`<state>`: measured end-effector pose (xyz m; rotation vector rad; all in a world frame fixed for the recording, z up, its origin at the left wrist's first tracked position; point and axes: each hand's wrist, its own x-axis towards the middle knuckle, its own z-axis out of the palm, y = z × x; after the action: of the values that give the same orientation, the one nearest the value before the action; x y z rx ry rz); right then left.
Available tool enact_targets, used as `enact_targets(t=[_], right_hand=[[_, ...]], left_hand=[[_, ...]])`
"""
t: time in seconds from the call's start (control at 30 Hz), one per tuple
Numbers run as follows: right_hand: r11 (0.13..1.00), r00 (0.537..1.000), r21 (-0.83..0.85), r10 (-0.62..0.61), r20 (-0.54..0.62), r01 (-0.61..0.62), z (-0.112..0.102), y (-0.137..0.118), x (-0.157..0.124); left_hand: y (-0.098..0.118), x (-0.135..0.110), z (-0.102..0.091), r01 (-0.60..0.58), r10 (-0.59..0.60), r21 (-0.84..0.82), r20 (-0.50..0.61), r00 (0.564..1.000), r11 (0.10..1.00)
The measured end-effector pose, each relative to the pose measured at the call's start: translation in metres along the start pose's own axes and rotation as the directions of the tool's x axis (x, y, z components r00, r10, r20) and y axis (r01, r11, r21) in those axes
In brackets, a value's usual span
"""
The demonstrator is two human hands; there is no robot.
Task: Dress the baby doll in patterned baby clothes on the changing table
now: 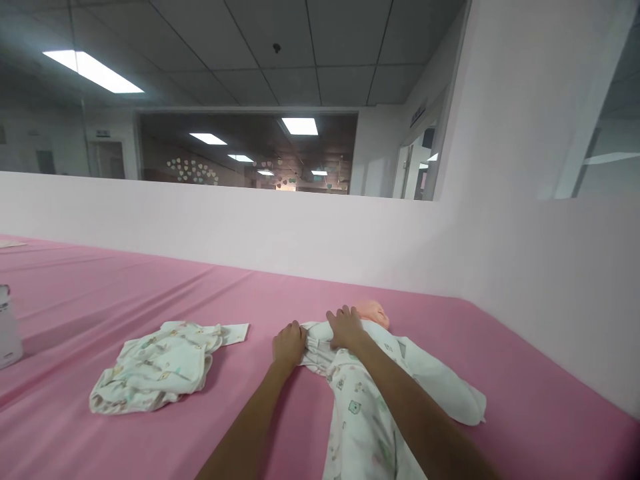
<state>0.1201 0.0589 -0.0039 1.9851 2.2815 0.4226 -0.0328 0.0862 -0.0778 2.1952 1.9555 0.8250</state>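
Observation:
A baby doll with a peach-coloured head (374,312) lies on the pink surface, dressed in a white baby gown (357,407) with small printed animals. My left hand (290,345) is closed around the end of the gown's left-hand sleeve (316,343), which is bunched up. Over the upper part of that sleeve, close to the doll's head, my right hand (347,328) grips the cloth with its fingers somewhat apart. The gown's other sleeve (447,390) stretches out to the right. Whatever is inside the sleeves is hidden.
A second printed baby garment (163,367) lies crumpled to the left. At the left edge stands a white bottle-like container (7,330), partly cut off. The pink padded surface (240,300) meets a white wall (280,233) with windows behind and to the right.

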Motion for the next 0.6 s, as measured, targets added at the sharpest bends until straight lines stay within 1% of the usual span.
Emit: enact_targets(t=[0.13,0.2,0.3,0.37,0.47,0.53,0.6], right_hand=[[1.000,0.998,0.018,0.014,-0.056,-0.013,-0.007,0.014,-0.009],[0.999,0.995,0.030,0.041,-0.086,-0.038,-0.011,0.020,-0.017],[0.994,0.986,0.053,0.103,-0.128,-0.097,-0.017,0.028,-0.028],[0.989,0.979,0.075,0.140,-0.146,-0.130,-0.020,0.031,-0.032],[0.985,0.979,0.109,0.145,-0.140,-0.130,-0.023,0.030,-0.032],[0.985,0.984,0.131,0.132,-0.123,-0.116,-0.022,0.024,-0.027],[0.981,0.986,0.156,0.129,-0.107,-0.111,-0.019,0.015,-0.022]], left_hand=[[-0.008,0.003,0.000,0.072,-0.070,-0.024,0.055,0.996,0.997],[-0.010,0.005,0.001,0.098,-0.094,-0.043,0.081,0.992,0.994],[-0.014,0.011,0.002,0.122,-0.111,-0.089,0.119,0.987,0.989],[-0.016,0.014,0.001,0.121,-0.099,-0.147,0.150,0.984,0.982],[-0.018,0.016,-0.003,0.092,-0.020,-0.295,0.239,0.971,0.951],[-0.018,0.016,-0.006,0.067,0.074,-0.414,0.316,0.946,0.908],[-0.018,0.015,-0.010,0.053,0.172,-0.517,0.377,0.910,0.855]])
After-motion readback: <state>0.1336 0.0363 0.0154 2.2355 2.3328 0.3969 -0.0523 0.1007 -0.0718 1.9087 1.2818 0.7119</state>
